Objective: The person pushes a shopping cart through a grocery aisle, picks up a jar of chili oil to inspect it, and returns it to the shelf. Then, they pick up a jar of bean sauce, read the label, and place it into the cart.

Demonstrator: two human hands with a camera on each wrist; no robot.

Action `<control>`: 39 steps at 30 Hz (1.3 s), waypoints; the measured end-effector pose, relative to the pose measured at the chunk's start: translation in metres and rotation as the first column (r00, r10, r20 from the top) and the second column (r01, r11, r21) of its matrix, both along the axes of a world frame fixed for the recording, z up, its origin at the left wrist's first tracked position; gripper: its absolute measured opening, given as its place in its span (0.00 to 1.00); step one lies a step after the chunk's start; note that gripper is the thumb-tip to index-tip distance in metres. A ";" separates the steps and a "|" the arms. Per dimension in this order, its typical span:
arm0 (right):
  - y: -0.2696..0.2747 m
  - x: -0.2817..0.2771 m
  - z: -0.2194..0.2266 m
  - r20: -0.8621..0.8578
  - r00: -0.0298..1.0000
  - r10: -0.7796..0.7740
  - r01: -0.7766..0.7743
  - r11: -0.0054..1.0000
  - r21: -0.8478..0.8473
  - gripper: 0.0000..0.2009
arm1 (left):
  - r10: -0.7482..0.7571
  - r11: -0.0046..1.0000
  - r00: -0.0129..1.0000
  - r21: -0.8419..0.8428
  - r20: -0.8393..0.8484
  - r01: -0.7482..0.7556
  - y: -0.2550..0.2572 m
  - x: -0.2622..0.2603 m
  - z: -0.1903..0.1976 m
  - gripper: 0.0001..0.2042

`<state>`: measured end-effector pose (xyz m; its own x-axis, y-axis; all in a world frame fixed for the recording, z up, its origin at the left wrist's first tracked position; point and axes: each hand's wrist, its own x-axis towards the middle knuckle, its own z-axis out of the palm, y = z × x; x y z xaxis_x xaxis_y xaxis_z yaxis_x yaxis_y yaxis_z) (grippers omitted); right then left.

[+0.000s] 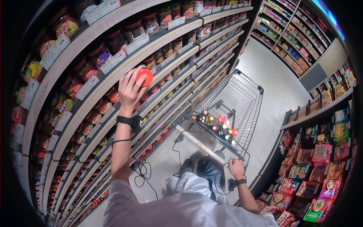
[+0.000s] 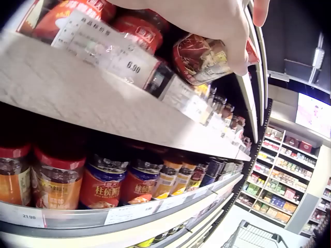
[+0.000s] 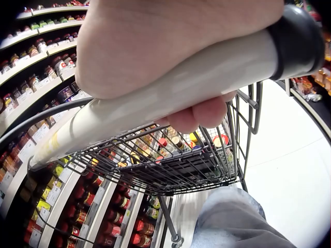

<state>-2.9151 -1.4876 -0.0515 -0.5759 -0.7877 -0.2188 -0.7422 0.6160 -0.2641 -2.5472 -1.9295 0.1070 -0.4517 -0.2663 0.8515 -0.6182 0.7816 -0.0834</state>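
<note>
My left hand (image 1: 130, 90) grips a jar with a round red lid (image 1: 145, 77), held at the front edge of a sauce shelf. In the left wrist view the jar (image 2: 199, 61) is tilted, with a red label and the fingers over its upper side. Behind it on the same shelf stand red-labelled jars (image 2: 137, 32) above a 6.90 price tag (image 2: 124, 63). Lower right, my right hand (image 1: 237, 168) holds the pale handle (image 1: 200, 143) of a shopping cart, fingers wrapped under the bar in the right wrist view.
The wire shopping cart (image 1: 245, 109) holds several bottles and jars (image 1: 221, 126). Long shelves of jars (image 1: 87, 72) rise on the left. At the right a display of packaged food (image 1: 321, 155) borders the tiled aisle (image 1: 264, 72). A black cable (image 1: 141, 176) hangs beside the person.
</note>
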 end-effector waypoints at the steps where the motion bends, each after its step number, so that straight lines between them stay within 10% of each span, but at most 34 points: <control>1: 0.000 0.000 -0.001 -0.021 1.000 0.004 -0.004 1.000 -0.008 0.21 | -0.052 0.998 0.999 -0.038 -0.008 0.051 0.005 -0.003 0.005 0.26; 6: 0.001 0.000 -0.004 0.046 0.999 -0.006 0.005 1.000 0.023 0.21 | -0.152 0.916 0.847 0.249 -0.509 0.314 0.055 -0.035 0.007 0.30; 9: 0.008 -0.005 -0.016 -0.010 0.998 0.057 -0.056 0.997 0.049 0.22 | 0.013 0.563 0.408 0.344 -0.913 0.752 0.098 -0.065 -0.020 0.23; 11: 0.011 -0.006 -0.018 0.001 0.996 0.093 -0.093 0.993 0.074 0.22 | 0.087 0.378 0.309 0.318 -0.947 0.869 0.124 -0.082 -0.022 0.20; 16: -0.021 0.005 0.059 0.015 0.974 0.227 -0.221 0.960 -0.173 0.14 | 0.064 0.025 0.259 0.261 -0.964 0.965 0.173 -0.120 -0.007 0.20; 19: -0.058 0.031 0.149 0.315 0.886 0.339 -0.135 0.840 -0.526 0.33 | 0.064 -0.148 0.246 0.234 -0.967 0.961 0.197 -0.140 0.008 0.19; 22: -0.080 0.061 0.202 0.032 0.833 0.552 -0.275 0.464 -0.842 0.49 | 0.081 -0.299 0.244 0.210 -0.966 0.931 0.215 -0.155 0.014 0.22; 27: -0.090 0.071 0.210 -0.027 0.766 0.643 -0.291 0.309 -0.905 0.55 | 0.106 -0.490 0.238 0.157 -0.966 0.857 0.239 -0.167 0.012 0.26; 32: -0.091 0.065 0.232 -0.208 0.780 0.591 -0.412 0.235 -0.880 0.49 | 0.021 -0.447 0.250 0.215 -0.968 0.869 0.241 -0.169 0.005 0.32; 34: -0.089 0.061 0.251 -0.291 0.791 0.538 -0.465 0.220 -0.857 0.44 | -0.124 -0.287 0.502 0.515 -0.856 0.808 0.237 -0.175 -0.027 0.26; 39: -0.083 0.056 0.297 -0.331 0.780 0.531 -0.438 0.085 -0.895 0.43 | -0.636 0.552 0.741 0.543 -0.217 0.633 0.235 -0.183 -0.174 0.10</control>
